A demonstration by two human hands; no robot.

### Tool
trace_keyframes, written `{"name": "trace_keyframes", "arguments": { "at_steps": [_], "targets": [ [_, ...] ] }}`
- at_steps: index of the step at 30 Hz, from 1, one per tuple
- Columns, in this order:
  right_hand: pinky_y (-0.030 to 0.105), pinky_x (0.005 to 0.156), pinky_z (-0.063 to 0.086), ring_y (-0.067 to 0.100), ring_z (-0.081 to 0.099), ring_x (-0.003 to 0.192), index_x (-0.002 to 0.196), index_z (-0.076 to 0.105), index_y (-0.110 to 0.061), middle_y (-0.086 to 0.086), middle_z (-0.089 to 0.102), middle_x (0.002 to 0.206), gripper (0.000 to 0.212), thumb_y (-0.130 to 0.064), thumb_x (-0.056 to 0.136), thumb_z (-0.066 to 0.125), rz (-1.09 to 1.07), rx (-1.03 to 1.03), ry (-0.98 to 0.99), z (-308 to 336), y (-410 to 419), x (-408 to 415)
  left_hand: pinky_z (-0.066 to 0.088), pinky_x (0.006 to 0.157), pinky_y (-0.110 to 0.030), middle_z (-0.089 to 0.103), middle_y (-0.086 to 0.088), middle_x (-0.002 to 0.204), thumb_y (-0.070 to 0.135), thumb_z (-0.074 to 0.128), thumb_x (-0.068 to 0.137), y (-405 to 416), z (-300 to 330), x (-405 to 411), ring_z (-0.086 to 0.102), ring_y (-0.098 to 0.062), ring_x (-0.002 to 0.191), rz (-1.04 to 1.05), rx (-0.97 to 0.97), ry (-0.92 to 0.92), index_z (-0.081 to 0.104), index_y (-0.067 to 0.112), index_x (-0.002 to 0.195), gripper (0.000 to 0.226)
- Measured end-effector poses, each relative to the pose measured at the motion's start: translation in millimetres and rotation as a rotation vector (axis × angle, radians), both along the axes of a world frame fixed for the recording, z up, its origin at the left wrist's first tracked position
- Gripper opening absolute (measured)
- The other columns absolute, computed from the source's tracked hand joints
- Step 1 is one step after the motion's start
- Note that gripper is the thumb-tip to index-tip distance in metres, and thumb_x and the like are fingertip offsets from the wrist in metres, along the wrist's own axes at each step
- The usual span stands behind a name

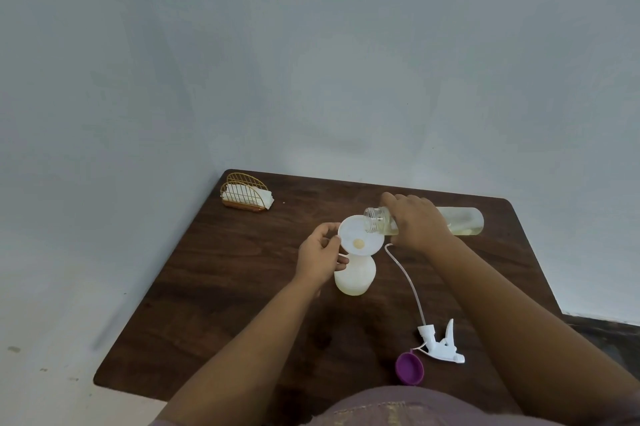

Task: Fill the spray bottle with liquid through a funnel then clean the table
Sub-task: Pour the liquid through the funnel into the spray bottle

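Filling under way: right hand point(417, 221) grips tipped jar point(460, 220) over funnel point(360, 235); left hand point(320, 257) pinches funnel rim. Bottle point(355, 276) mid-worktop point(242, 270), partly filled. Sprayer point(440, 342) off; wiping pending.

right hand point(417, 221) tips clear bottle point(460, 221) over funnel point(349, 235)

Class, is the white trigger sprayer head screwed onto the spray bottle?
No: the white trigger sprayer head lies on the brown wooden table, apart from the bottle.

Both forearms are bare, no sleeves showing; a mauve garment point(398, 406) with faint golden patterning covers the torso.
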State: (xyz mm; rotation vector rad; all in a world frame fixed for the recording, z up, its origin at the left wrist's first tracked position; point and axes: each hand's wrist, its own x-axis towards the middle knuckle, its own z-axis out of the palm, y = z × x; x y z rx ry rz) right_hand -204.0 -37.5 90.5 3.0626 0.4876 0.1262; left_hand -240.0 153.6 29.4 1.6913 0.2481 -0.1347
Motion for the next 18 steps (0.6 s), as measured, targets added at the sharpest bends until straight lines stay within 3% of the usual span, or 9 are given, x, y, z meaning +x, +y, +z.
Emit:
{"name": "trace_keyframes", "arguments": {
  "at_steps": [12,18],
  "targets": [
    [0.030,0.065,0.033,0.019,0.045,0.072,0.105,0.046,-0.018,-0.004,0.052,0.085,0.046,-0.021,0.066,0.071,0.004,-0.030,0.005,-0.4,-1.5,1.9,0.060,0.063,-0.027,0.070,-0.004,0.091,0.013,0.049,0.099,-1.2,1.7,-1.8,0.067,-0.013,0.063,0.007,-0.009,-0.007,0.059,0.028,0.111,0.022],
    [0.031,0.066,0.038,0.021,0.054,0.079,0.108,0.046,-0.018,-0.001,0.058,0.090,0.049,-0.022,0.066,0.071,0.021,-0.032,0.009,0.4,-1.1,3.8,0.060,0.062,-0.025,0.070,-0.003,0.091,0.014,0.050,0.099,-1.4,2.9,-1.6,0.067,-0.014,0.064,0.005,-0.003,-0.008,0.058,0.029,0.111,0.021]
  ]
}}
